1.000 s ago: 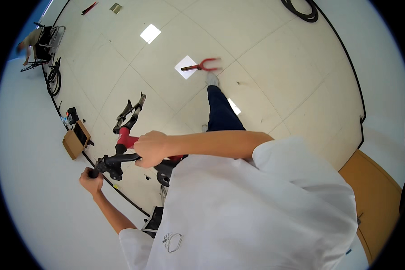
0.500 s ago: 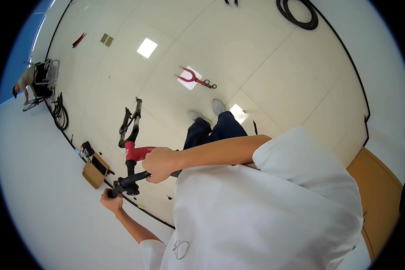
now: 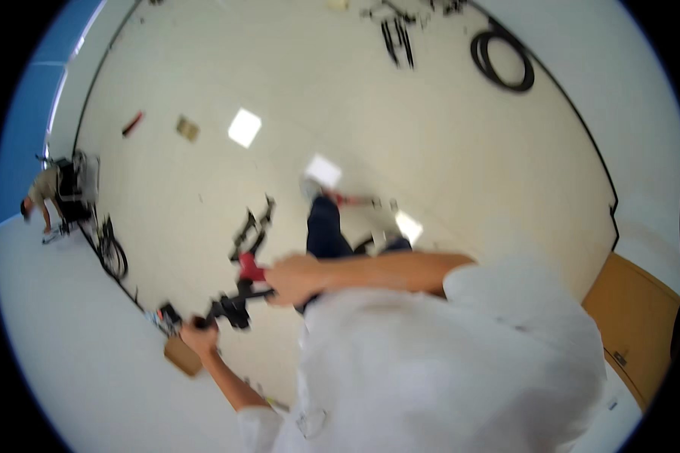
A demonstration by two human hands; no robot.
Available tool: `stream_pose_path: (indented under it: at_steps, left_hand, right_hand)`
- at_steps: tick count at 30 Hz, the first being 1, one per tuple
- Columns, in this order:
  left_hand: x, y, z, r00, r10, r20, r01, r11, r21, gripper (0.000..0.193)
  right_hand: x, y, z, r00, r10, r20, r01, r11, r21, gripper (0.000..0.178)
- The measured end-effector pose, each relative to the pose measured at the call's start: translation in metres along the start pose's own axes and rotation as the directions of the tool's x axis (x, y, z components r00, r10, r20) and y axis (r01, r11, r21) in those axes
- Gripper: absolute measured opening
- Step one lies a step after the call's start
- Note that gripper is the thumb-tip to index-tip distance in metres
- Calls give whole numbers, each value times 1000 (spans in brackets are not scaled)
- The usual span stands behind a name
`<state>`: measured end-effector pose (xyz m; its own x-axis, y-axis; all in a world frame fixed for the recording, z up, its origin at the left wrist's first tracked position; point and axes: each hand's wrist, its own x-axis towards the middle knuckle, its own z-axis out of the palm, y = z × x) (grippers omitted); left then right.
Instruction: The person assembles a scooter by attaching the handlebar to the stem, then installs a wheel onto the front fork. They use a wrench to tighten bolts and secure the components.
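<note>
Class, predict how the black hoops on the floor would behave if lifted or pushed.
The black hoops may sag when lifted, as they look slender for their span. Lying flat, they would probably slide rather than roll.

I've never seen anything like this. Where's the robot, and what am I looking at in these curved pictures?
There is no robot here: a person works with two bare hands. The view is from a fisheye camera worn on their head, looking down, so straight edges bend. The white shirt is the wearer's own. The left hand and right hand grip a black handlebar, beside a red bicycle frame and a black fork, all somewhat blurred. On the pale tiled floor lie a red fork, partly hidden by a leg, and black tires. Far left, a co-worker bends forward.
</note>
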<state>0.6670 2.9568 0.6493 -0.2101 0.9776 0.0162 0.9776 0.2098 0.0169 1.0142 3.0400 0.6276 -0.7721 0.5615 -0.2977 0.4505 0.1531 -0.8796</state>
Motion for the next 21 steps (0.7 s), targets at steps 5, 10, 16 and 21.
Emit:
stream_pose_path:
  at_steps: [5,10,16,21]
  left_hand:
    - [228,-29,-13,995,-95,10,95,989,-112,21]
    - [437,-65,-53,1000,-2,-25,-2,990,-142,24]
    - [672,-56,-80,995,-28,-97,20,996,-88,25]
    - [895,-35,-68,987,-68,-145,61,997,-54,24]
  right_hand:
    - [172,-63,-192,970,122,211,-122,992,-14,47]
    - [336,-87,-302,991,97,86,-89,992,-94,42]
    - [504,-91,-494,990,53,127,-37,991,-127,42]
    - [659,-48,-660,989,-58,139,68,995,-72,49]
